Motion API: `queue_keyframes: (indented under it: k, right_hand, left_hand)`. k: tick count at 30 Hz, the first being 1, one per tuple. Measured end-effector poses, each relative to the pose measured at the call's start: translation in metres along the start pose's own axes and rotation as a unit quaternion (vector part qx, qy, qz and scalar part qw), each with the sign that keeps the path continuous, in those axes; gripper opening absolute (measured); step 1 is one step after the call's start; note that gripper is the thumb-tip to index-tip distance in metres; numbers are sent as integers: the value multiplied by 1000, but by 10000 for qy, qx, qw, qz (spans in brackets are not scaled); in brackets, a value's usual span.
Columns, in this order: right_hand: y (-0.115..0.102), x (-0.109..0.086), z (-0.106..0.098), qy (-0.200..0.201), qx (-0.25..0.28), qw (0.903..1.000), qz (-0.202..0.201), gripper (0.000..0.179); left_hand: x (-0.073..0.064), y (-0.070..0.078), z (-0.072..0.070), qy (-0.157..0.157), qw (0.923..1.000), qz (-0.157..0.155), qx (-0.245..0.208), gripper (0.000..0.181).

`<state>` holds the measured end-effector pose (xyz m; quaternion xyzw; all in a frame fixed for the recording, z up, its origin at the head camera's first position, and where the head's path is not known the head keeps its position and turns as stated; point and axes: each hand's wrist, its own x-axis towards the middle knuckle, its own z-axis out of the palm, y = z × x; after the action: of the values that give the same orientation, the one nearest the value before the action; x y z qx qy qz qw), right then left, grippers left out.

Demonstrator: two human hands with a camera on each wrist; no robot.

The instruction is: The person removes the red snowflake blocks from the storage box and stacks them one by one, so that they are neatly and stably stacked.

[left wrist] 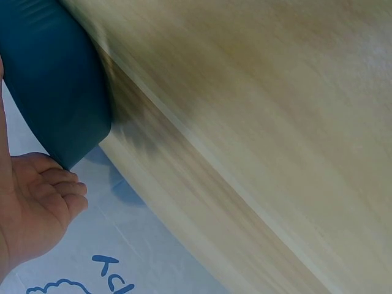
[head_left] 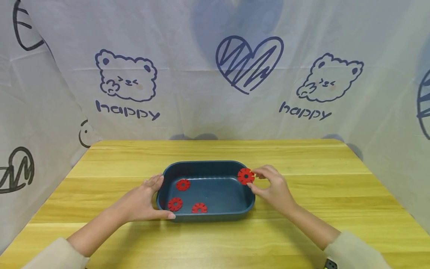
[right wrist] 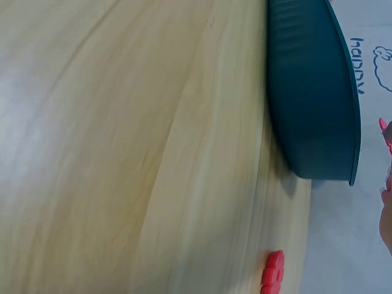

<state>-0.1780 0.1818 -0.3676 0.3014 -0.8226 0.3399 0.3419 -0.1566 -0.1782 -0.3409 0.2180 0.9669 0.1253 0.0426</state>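
Observation:
A dark blue oblong basin [head_left: 218, 192] stands on the wooden table. My left hand [head_left: 144, 201] holds its left end, thumb along the front rim and fingers at the left wall; in the left wrist view that hand [left wrist: 40, 205] is at the basin's rim. Between thumb and fingers, my right hand [head_left: 275, 188] pinches a red notched disc [head_left: 241, 179] over the basin's right end. Inside lie three similar red discs: one farther back [head_left: 179, 185], one at the front left [head_left: 171, 204] and one by the front wall [head_left: 199, 205], partly hidden.
A red piece [right wrist: 273, 272] lies on the table in the right wrist view, cut off by the frame. Behind the wooden table [head_left: 302, 157] hangs a pale cloth [head_left: 188, 101] with drawn bears and hearts; more cloth hangs at both sides.

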Motion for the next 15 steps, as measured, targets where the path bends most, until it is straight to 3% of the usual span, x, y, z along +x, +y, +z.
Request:
queue_keyframes:
  k: [15]
  right_hand:
    - [13, -17, -21, 140, -412, 9990, 49, 39]
  left_hand:
    - [0, 0, 0, 5, 10000, -9, 5, 116]
